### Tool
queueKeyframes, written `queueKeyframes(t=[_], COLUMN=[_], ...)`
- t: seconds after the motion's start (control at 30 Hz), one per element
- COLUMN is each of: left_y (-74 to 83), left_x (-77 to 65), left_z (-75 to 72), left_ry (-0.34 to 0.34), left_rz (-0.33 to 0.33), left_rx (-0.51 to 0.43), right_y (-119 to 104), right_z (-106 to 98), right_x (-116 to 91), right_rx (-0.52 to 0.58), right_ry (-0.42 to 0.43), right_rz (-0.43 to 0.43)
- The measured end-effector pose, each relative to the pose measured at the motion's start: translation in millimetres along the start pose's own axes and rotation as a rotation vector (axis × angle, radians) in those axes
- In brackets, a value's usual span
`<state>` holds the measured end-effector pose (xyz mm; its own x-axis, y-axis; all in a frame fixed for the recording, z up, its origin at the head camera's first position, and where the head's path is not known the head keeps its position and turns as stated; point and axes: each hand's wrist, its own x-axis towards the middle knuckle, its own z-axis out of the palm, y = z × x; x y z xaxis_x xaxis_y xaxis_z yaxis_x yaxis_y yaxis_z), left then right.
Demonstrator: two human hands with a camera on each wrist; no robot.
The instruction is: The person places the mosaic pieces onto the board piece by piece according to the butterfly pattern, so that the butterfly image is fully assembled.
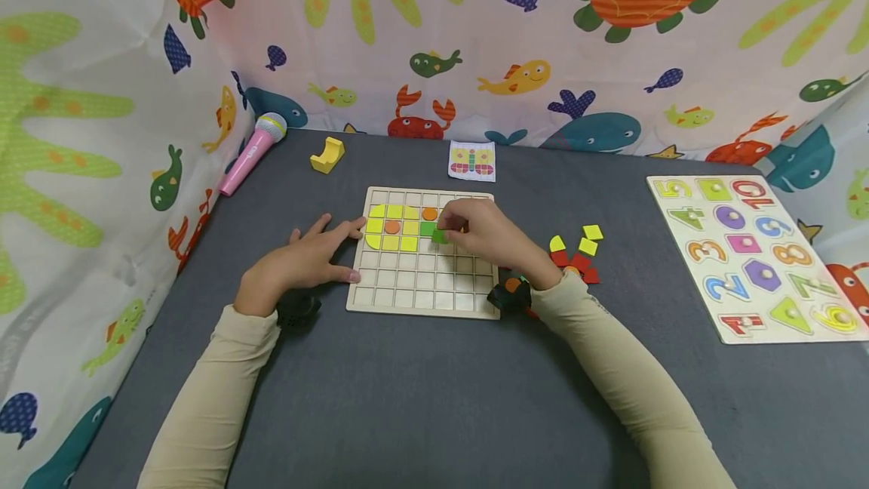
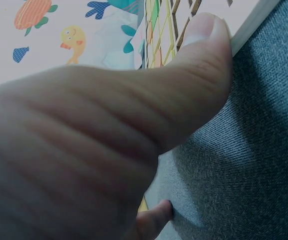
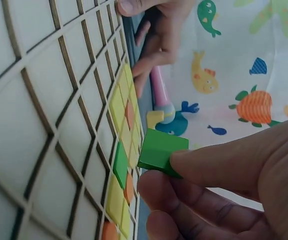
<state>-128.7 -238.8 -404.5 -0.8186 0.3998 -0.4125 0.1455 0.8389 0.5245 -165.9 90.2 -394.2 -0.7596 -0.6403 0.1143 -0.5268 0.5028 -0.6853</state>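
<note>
Number board: at 3 o'clock in your head view, you can read numbers on it.
9 o'clock side: from its 6 o'clock end toward 12, you read 1, 2, 3, 4, 5.
3 o'clock side: same direction, you read 6, 7, 8, 9, 10.

— Dressed how, in the head view?
— In long, plain beige: left sleeve toward eight o'clock, right sleeve toward four. Softly creased, ending in gathered cuffs at the wrists.
— Anything else worn?
— Close under the left cuff, at eight o'clock, a small black device; by the right cuff, at half past four, a second black device.
— And past the cuffs?
— Bare: left hand and right hand. In the left wrist view, at one o'clock, a thumb with a short, rounded nail.
</note>
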Motion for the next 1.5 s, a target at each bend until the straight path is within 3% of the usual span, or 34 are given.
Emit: queueKeyframes(t=[0.57, 0.77, 1.1, 1.3, 1.5], left_y=[-5.8, -4.6, -22.2, -23.7, -15.7], left_x=[6.5, 6.5, 18.6, 19.4, 12.1], left_z=[2.8, 2.1, 8.1, 8.0, 4.2], left_ry=[-0.006, 0.002, 0.003, 0.003, 0.002], left_rz=[-0.007, -0.019, -0.028, -0.027, -0.024], left_rx=[-0.002, 0.002, 0.01, 0.011, 0.008], right_y=[-5.7, -5.5, -5.8, -7.2, -2.6], right_z=[23.4, 26.5, 32.6, 32.0, 22.5], right_x=[10.6, 12.3, 16.4, 14.2, 4.1], right_rx=[-0.112, -0.173, -0.241, -0.228, -0.156], right_ry=[-0.045, -0.022, -0.049, -0.049, -0.031], right_rz=[-0.036, -0.062, -0.053, -0.053, -0.044])
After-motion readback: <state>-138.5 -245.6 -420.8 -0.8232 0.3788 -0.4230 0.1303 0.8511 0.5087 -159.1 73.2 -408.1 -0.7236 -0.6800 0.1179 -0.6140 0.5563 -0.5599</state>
